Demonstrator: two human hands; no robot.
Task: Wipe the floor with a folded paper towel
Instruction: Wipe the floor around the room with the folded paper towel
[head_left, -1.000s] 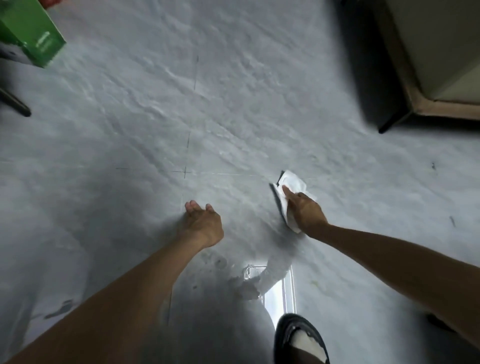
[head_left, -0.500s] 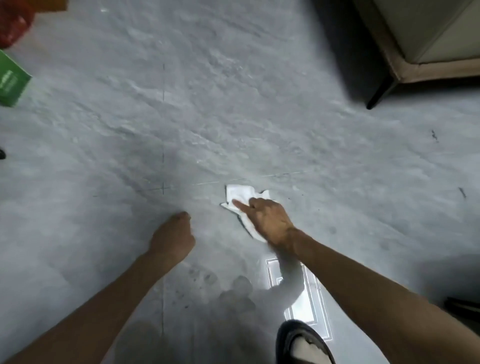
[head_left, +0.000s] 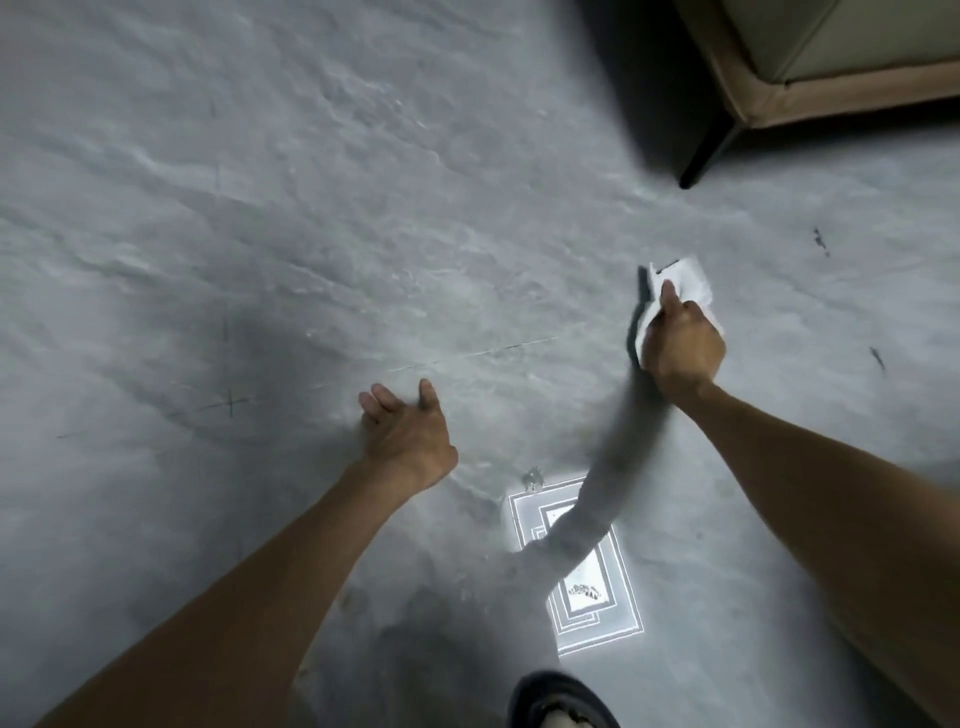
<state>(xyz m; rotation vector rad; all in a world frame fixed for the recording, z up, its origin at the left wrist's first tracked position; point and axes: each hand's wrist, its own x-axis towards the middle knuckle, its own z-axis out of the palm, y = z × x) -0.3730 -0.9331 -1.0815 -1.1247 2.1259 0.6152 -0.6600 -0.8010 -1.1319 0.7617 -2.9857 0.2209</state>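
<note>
A white folded paper towel (head_left: 685, 278) lies on the grey marbled floor (head_left: 363, 208) at centre right. My right hand (head_left: 683, 340) presses it down, fingers curled over the towel and the index finger stretched along it. Most of the towel is hidden under that hand. My left hand (head_left: 408, 431) rests on the floor to the left, fingers spread and nothing in it.
A sofa or chair with a tan base (head_left: 810, 98) and a dark leg (head_left: 701, 161) stands at the top right. Small dark marks (head_left: 821, 241) dot the floor beyond the towel. A bright ceiling-light reflection (head_left: 587, 582) shines near my dark shoe (head_left: 561, 701).
My right hand has slid the towel from near the left hand out to the right and farther away. The left hand's fingers have spread on the floor. The green box has left the view.
</note>
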